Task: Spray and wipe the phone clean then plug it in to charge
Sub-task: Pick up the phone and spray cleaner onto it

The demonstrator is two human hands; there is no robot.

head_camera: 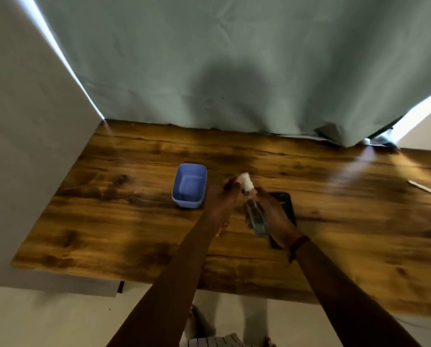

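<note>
Fingers (262, 194) of right hand (275, 214) curl round spray bottle (257, 216); left hand (222, 196) pinches cap (245, 182) | phone (285, 201) near table (109, 221) centre | best: aim down, mist lightly

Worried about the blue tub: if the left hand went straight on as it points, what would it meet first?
Probably the white cap of the spray bottle in the right hand; the left hand may be touching it. The blue tub sits to its left.

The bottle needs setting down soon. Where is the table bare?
Left of the tub, along the near edge of the table, and between phone and cable. Crowded mid-table: right hand holds the bottle over the phone, left hand at its cap.
</note>
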